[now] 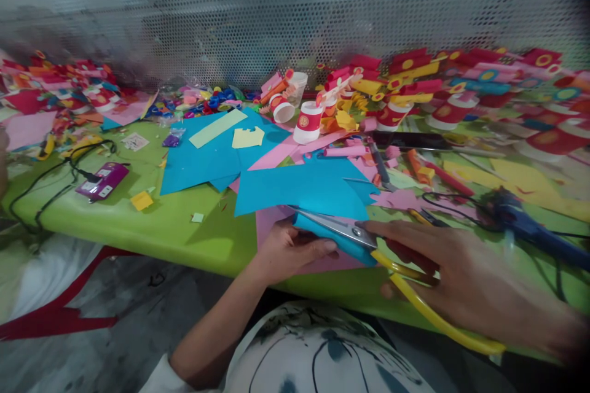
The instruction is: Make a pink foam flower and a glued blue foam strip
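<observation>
A pair of scissors (354, 231) with yellow handles lies in my right hand (442, 270), whose fingers wrap around the handles. Its blades run leftward along a sheet of blue paper (299, 187). My left hand (288, 249) pinches the near part of that paper, which curls under the blades, with the thumb on top. Beneath my hands a sheet of pink paper (270, 221) rests at the table's near edge. The blade tips are partly hidden by the paper.
Several red-and-white paper cups (308, 123) with coloured paper rolls stand along the back. A blue glue gun (520, 215) with a cable lies at the right. On the left are a purple power box (102, 182) and a yellow scrap (141, 200). Perforated metal (207, 18) rises behind the green table (184, 230).
</observation>
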Tool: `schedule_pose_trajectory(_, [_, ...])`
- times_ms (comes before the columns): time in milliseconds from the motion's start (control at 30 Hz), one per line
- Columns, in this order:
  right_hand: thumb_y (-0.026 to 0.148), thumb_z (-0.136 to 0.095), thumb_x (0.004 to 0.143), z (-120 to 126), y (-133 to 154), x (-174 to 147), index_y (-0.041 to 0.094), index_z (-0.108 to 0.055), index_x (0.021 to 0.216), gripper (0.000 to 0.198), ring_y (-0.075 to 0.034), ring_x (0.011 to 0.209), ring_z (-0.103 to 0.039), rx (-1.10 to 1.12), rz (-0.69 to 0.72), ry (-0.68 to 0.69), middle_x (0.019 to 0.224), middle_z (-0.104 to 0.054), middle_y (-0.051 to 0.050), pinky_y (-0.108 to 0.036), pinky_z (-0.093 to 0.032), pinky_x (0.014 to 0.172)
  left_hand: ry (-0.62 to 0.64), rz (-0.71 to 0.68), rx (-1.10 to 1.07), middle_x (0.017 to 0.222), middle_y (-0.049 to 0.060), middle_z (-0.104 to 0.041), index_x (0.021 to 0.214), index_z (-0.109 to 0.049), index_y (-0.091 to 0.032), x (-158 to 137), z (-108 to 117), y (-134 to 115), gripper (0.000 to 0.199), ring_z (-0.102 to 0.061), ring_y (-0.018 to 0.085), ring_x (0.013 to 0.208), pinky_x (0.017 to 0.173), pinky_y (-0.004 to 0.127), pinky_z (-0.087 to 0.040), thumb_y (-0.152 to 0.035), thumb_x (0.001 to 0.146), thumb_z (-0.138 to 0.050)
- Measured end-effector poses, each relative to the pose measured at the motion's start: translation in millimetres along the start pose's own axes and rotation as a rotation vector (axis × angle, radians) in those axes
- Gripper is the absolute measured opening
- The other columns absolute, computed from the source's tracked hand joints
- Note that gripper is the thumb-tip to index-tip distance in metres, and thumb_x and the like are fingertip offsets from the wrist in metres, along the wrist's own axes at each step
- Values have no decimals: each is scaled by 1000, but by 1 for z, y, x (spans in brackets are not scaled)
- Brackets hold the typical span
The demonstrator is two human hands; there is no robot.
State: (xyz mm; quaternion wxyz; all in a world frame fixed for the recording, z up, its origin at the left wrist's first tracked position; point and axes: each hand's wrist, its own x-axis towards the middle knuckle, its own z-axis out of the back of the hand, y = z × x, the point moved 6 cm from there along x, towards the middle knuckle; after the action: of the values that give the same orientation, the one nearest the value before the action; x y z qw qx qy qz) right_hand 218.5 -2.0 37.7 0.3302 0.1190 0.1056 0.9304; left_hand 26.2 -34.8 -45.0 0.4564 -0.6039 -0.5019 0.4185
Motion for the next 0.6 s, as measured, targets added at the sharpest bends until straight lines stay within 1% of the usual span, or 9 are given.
schedule_pose_trajectory(100, [47, -66, 91, 1, 2, 0, 19, -70, 129, 47, -13, 42, -50, 31, 24, -20, 60, -63, 2, -27, -41, 42, 18, -6, -20, 89, 7, -81, 92, -79, -18, 0, 0, 2, 24, -78, 23, 85, 79, 32, -64, -38, 80, -81])
schedule_pose_trajectory(167, [39, -65, 91, 1, 1, 0, 20, -71, 127, 41, -12, 42, -51, 36, 36, -40, 58, -62, 3, -25, -40, 40, 12, 1, -15, 89, 7, -81, 90, -79, -18, -1, 0, 2, 24, -78, 23, 86, 80, 32, -64, -39, 80, -81])
schedule_pose_trajectory(267, [32, -65, 90, 1, 1, 0, 21, -70, 129, 41, -12, 42, -52, 28, 56, -73, 56, -60, 4, -24, -39, 39, -8, 11, -3, 86, 7, -81, 86, -78, -17, -1, 1, 2, 23, -78, 23, 84, 79, 32, -64, -39, 79, -82])
schedule_pose_trajectory(367, [34, -62, 92, 2, 0, 2, 23, -70, 130, 41, -12, 41, -53, 34, 58, -92, 56, -62, 5, -23, -39, 37, -7, 21, -49, 90, 7, -81, 92, -79, -17, 0, 0, 2, 25, -78, 23, 85, 79, 32, -64, -38, 79, -83])
schedule_pose_trajectory(433, [41, -64, 91, 2, -3, 2, 23, -70, 130, 43, -13, 42, -55, 59, 26, -78, 59, -65, 3, -24, -42, 37, -5, 15, -78, 90, 7, -81, 94, -79, -16, 1, 0, 2, 27, -78, 23, 85, 80, 32, -64, -38, 78, -83])
schedule_pose_trajectory(500, [51, -69, 86, 2, -7, 1, 24, -68, 131, 52, -15, 49, -63, 124, -28, -46, 74, -73, -1, -25, -49, 42, -3, -11, -93, 87, 7, -81, 100, -79, -16, 1, 0, 1, 30, -77, 22, 83, 81, 32, -63, -36, 78, -84])
schedule_pose_trajectory(533, [54, -71, 84, 2, -11, 0, 26, -67, 133, 56, -17, 56, -68, 170, -63, -29, 86, -77, -4, -25, -53, 46, -2, -20, -105, 86, 7, -80, 107, -78, -16, 1, 0, 0, 35, -77, 22, 82, 81, 32, -63, -35, 79, -84])
schedule_pose_trajectory(600, [58, -70, 83, 2, -18, -2, 30, -65, 136, 60, -22, 75, -75, 263, -134, 2, 111, -78, -7, -27, -59, 54, 5, -28, -146, 83, 5, -79, 122, -74, -18, 1, 0, 0, 47, -77, 20, 81, 80, 31, -63, -33, 79, -84])
